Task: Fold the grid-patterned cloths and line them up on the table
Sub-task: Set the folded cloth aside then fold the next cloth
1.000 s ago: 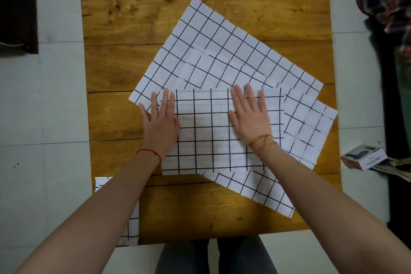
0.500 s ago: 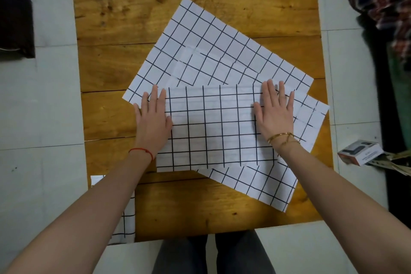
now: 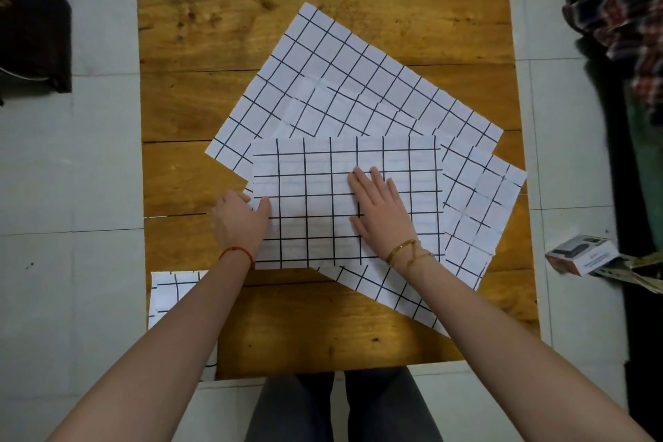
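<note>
A half-folded grid-patterned cloth (image 3: 315, 172) lies straight on the wooden table (image 3: 201, 47), on top of two unfolded grid cloths (image 3: 341, 57) that lie tilted across the middle and right. My left hand (image 3: 240, 219) pinches the folded cloth's left edge, thumb on top and fingers tucked under it. My right hand (image 3: 380, 212) lies flat on the cloth's middle, fingers straight. Another folded grid cloth (image 3: 172, 294) sits at the table's near left corner, partly hidden by my left forearm.
On the floor to the right lies a small box (image 3: 581, 255) beside some papers. Plaid clothing (image 3: 617, 11) hangs at the far right. A dark object (image 3: 32, 39) stands at the left. My legs (image 3: 341, 405) are at the table's near edge.
My right hand slid left from the folded cloth's right edge to its middle. My left hand went from lying flat to pinching the cloth's left edge.
</note>
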A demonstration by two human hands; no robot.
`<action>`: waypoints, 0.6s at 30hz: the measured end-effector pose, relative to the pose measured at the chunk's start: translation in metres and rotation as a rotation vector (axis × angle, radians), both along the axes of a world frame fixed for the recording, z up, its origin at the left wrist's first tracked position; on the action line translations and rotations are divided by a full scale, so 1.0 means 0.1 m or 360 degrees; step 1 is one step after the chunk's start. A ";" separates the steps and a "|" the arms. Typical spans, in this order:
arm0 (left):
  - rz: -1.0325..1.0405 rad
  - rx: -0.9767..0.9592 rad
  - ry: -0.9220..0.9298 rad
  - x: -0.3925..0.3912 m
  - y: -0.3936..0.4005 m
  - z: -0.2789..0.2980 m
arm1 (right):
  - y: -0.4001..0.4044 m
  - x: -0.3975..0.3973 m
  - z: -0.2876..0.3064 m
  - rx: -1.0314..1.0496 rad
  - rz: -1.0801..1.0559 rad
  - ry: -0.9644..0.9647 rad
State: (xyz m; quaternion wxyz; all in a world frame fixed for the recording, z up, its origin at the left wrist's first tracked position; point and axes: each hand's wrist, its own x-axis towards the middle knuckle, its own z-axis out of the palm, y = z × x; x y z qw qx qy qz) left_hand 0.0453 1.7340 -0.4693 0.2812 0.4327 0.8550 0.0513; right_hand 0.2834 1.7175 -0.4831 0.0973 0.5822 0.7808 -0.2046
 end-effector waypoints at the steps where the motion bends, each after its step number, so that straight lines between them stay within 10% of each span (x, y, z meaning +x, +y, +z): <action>1: 0.0028 -0.0020 -0.0058 -0.01 0.02 -0.01 | -0.01 -0.02 -0.02 -0.0007 -0.0001 -0.0015; 18: 0.0020 0.0146 -0.0977 0.10 -0.06 0.49 | 0.02 -0.13 -0.01 -0.0049 0.0029 -0.0020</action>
